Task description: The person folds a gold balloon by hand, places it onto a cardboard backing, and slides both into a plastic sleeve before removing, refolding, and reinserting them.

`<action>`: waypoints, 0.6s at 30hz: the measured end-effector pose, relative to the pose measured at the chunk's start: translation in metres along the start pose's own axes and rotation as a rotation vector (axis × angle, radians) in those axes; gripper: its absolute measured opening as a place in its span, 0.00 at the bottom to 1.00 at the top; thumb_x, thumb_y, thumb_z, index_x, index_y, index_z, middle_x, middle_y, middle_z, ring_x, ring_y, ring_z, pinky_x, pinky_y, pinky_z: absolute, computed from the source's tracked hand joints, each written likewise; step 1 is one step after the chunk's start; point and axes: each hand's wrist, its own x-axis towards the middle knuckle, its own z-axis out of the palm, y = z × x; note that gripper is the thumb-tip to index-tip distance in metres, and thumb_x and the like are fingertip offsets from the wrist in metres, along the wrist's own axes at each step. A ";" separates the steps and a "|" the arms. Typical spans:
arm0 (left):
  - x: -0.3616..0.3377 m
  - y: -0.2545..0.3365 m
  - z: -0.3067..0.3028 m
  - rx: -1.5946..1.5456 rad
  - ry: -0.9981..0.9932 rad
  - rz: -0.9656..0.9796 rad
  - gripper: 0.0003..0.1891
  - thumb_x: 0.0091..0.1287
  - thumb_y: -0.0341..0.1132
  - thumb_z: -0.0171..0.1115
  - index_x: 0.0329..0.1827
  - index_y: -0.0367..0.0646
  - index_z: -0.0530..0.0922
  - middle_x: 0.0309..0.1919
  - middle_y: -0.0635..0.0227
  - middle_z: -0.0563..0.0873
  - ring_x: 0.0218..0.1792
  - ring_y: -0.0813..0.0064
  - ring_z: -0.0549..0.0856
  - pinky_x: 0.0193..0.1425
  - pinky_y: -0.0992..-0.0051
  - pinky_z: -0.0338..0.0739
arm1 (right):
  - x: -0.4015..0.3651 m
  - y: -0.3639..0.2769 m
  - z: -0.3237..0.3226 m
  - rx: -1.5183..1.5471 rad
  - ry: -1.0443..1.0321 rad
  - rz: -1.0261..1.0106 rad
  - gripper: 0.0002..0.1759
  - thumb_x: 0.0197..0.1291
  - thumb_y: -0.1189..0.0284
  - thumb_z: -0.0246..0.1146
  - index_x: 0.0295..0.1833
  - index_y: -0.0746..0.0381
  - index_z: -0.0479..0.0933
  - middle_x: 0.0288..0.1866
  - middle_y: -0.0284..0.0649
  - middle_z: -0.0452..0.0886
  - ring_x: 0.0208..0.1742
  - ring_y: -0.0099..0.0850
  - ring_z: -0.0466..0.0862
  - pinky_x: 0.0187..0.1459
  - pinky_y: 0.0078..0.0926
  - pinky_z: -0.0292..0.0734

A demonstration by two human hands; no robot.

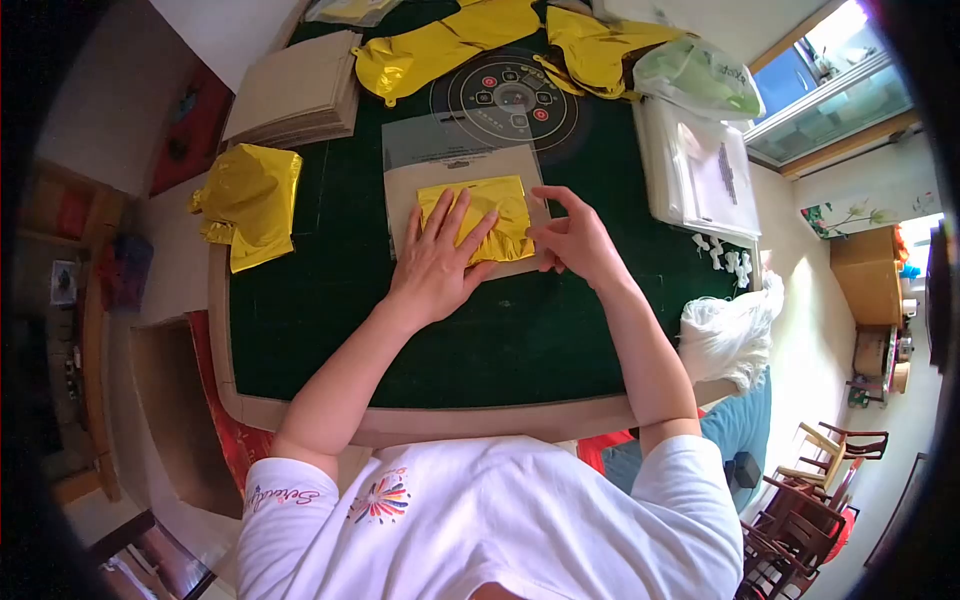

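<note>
A folded gold foil sheet (508, 198) lies on a brown card (402, 185), which sits with a clear plastic bag (410, 140) on the dark green table. My left hand (437, 255) rests flat on the foil, its fingers spread. At the foil's right edge is my right hand (577, 240), with the index finger raised and curved and the thumb and other fingers bent near the edge. Whether those fingers pinch the foil or the bag is too small to tell.
Gold foil pieces lie at the left (262, 205) and the top (440, 50). A cardboard stack (295, 90) stands upper left. To the right are plastic bags (700, 180), small white pieces (738, 265) and a white string bundle (728, 335). The table's padded rim (480, 422) runs before me.
</note>
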 end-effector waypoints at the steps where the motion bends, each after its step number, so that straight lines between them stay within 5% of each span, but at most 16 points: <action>1: -0.001 -0.001 -0.001 0.000 0.003 0.000 0.34 0.72 0.54 0.55 0.80 0.63 0.55 0.79 0.56 0.52 0.79 0.54 0.52 0.79 0.44 0.42 | 0.000 0.003 0.002 -0.043 0.079 -0.069 0.29 0.61 0.78 0.65 0.68 0.58 0.68 0.29 0.36 0.84 0.23 0.22 0.82 0.23 0.17 0.73; 9: 0.000 0.002 -0.001 -0.020 0.024 0.009 0.34 0.72 0.53 0.56 0.79 0.62 0.57 0.78 0.55 0.54 0.79 0.53 0.54 0.79 0.44 0.44 | -0.003 -0.002 -0.002 -0.056 0.054 0.004 0.27 0.60 0.78 0.64 0.66 0.62 0.69 0.30 0.35 0.84 0.25 0.20 0.82 0.23 0.16 0.72; 18: 0.001 0.002 0.000 -0.015 0.029 0.014 0.34 0.72 0.53 0.56 0.79 0.62 0.57 0.78 0.55 0.55 0.78 0.53 0.54 0.79 0.44 0.43 | -0.012 0.011 -0.007 -0.366 0.211 -0.400 0.03 0.59 0.79 0.64 0.39 0.64 0.80 0.31 0.37 0.82 0.28 0.26 0.82 0.31 0.27 0.78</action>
